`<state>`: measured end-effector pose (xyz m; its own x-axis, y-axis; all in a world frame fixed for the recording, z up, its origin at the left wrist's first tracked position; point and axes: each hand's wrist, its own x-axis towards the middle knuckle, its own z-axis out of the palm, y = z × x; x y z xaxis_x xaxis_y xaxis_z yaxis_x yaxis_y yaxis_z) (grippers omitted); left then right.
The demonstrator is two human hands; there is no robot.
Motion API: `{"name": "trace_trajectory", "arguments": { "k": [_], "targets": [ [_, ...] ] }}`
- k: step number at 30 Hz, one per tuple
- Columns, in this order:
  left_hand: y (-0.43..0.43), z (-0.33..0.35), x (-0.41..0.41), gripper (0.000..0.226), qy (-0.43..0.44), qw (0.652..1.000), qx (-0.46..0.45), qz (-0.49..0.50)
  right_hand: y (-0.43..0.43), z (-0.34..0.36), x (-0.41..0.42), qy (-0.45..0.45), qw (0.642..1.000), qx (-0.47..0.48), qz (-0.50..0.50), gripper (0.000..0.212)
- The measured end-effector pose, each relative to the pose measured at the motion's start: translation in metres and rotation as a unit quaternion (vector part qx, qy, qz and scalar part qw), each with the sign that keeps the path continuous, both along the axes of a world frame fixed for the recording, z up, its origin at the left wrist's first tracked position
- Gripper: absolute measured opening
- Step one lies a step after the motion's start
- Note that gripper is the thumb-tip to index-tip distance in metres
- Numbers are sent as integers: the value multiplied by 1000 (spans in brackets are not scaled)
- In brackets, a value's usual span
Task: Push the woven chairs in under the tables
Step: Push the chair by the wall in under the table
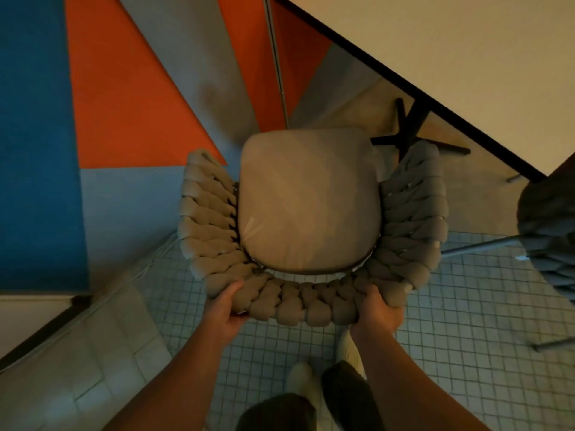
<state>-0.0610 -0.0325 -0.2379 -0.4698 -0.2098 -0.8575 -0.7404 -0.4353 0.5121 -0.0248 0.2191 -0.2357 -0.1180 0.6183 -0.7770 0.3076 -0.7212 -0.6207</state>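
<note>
2 hands clasp woven chair (table beside).

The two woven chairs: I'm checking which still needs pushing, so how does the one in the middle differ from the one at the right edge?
The middle chair shows whole, its seat cushion visible; the right-edge chair is cut off by the frame, only its woven back showing. Left hand and right hand grip the middle chair's back; nothing touches the other. The middle chair looks beige, the other greyer. Both have chunky braided backs and stand beside the table.

two woven chairs, one table, two hands
</note>
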Motion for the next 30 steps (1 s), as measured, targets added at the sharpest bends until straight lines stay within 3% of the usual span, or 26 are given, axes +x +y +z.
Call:
{"name": "trace_trajectory", "arguments": {
  "k": [5, 13, 17, 20, 23, 30],
  "targets": [
    [-12, 9, 0, 53, -5, 1000, -7, -12, 2, 5, -2, -19, 1000, 5, -6, 25],
    [-35, 7, -22, 65, -24, 997, 42, -55, -4, 9, -13, -139, 982, 126, 20, 48],
    [-48, 5, -32, 66, -35, 992, 82, -86, -10, 14, -15, -151, 972, 176, 27, 43],
    [-50, 4, -42, 65, -34, 989, 98, -105, -10, 12, -18, -161, 972, 172, 21, 39],
    [-46, 1, -42, 45, -37, 990, 89, -103, -8, 3, -16, -174, 972, 152, 33, 47],
    [-45, -11, -44, 52, -30, 996, 56, -62, -4, 6, -14, -152, 979, 136, 0, 33]
  ]
}}
